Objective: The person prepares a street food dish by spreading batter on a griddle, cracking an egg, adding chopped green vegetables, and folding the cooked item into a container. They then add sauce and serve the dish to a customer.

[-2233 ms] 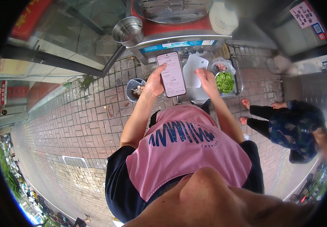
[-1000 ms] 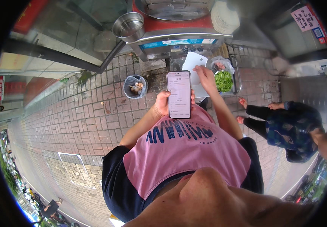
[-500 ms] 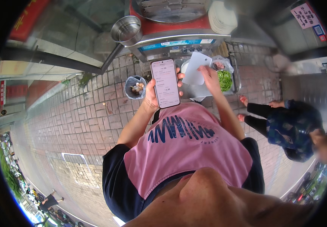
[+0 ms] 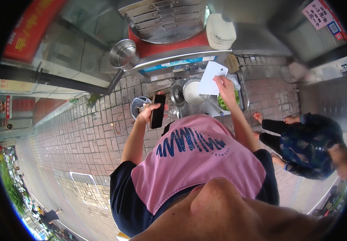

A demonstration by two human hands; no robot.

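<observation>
My left hand (image 4: pixel 147 112) is closed round a smartphone (image 4: pixel 157 113), held upright with its screen dark. In my right hand (image 4: pixel 225 85), pinched between thumb and fingers, is a thin white plastic scraper (image 4: pixel 210 79) with a round hole near one corner. The scraper hangs over the right edge of a round pot of white liquid (image 4: pixel 194 93). Left of that pot is a round metal piece (image 4: pixel 177 95), a lid or a bowl; I cannot tell which. Leafy greens (image 4: pixel 222 103) lie in the metal tray (image 4: pixel 244 94), partly hidden behind my right hand and forearm.
A lined bin (image 4: pixel 138 105) stands beyond the phone. Ahead is a metal steamer cabinet with drawers (image 4: pixel 163 24). A steel pot (image 4: pixel 124 55) sits at its left, a stack of white plates (image 4: pixel 220 34) at its right. At right a person (image 4: pixel 308 144) sits near the brick paving (image 4: pixel 81 136).
My left hand has moved left and lowered the phone; its lit screen is now dark. The view has shifted, and the pot of white liquid now shows more. The scraper stays in my right hand.
</observation>
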